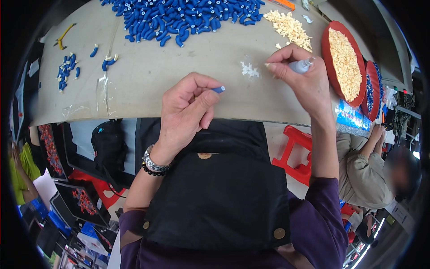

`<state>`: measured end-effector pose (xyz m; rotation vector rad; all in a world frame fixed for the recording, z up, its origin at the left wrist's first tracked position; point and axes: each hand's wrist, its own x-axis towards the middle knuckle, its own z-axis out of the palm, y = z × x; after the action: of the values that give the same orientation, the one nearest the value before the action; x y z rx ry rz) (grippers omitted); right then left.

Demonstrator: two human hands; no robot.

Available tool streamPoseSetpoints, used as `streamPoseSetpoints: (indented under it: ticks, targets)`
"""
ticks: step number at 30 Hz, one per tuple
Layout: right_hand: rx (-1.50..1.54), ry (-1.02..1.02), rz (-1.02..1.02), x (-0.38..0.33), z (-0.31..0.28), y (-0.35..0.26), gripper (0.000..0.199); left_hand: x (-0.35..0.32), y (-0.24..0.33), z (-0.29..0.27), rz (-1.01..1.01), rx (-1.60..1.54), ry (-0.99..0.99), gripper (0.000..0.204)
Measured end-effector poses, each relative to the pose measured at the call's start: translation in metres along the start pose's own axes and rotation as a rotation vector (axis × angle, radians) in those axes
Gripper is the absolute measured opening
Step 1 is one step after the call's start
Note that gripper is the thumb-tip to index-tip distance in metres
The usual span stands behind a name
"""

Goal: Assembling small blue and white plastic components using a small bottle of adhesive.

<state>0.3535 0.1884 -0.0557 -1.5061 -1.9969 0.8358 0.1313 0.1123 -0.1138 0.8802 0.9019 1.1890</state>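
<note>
Thumb and forefinger of my left hand (186, 103) pinch a small blue tube-like piece (218, 89), its pale end pointing right. My right hand (309, 78) pinches a small cream piece (268, 65) at its fingertips. Tucked in that same hand is a small translucent bottle (300, 67) with a narrow tip. The two hands are apart, both over the near part of the table (143, 89). Between them, white residue (249, 69) spots the tabletop. A large heap of bent blue pieces (179, 18) lies beyond, beside a pile of cream pieces (289, 29).
Blue pieces with cream ends (67, 69) lie at the left, near yellow-handled cutters (65, 36). A red basin (328, 62) of cream pieces and another red basin (371, 89) stand at the right. A red stool (293, 150) is below the table; a person (371, 175) sits at the right.
</note>
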Motion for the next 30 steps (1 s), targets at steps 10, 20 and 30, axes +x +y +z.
streamPoseSetpoints:
  ticks: [10,20,30]
  targets:
    - [0.868,-0.287,0.31,-0.016,0.04,-0.021,0.014,-0.003,-0.001,0.001,0.019,0.094,-0.022,0.01]
    - [0.83,-0.296,0.315,-0.015,0.044,-0.022,0.011,-0.002,0.002,0.003,0.016,0.158,-0.029,0.011]
    - [0.666,-0.292,0.23,-0.015,0.045,-0.022,0.016,-0.003,0.0,0.003,0.032,0.203,-0.063,0.008]
